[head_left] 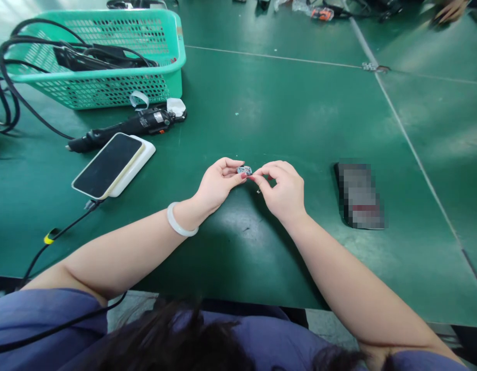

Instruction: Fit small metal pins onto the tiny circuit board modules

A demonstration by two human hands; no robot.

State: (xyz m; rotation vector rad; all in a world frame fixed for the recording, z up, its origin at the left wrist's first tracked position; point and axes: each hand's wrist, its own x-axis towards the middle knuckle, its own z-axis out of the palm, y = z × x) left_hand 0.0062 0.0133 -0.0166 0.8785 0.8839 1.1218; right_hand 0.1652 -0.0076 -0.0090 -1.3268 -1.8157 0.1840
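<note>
My left hand [219, 184] pinches a small greyish part with metallic-looking detail [244, 170] between thumb and fingers, just above the green table [238, 247]. Close against it, my right hand [282, 188] has its thumb and index finger pressed together at the part's right end. Whether those fingertips hold a separate piece is too small to tell. A tiny light-coloured bit [258, 191] shows just below the right fingertips. A pale bangle [180, 221] circles my left wrist.
Left of my hands are a phone [109, 165] on a white block [133, 167], a black power tool [126, 126] and a green basket [172, 77] with cables. A dark, pixelated object [360, 196] lies right. Another person's hand [450, 11] appears at the far right.
</note>
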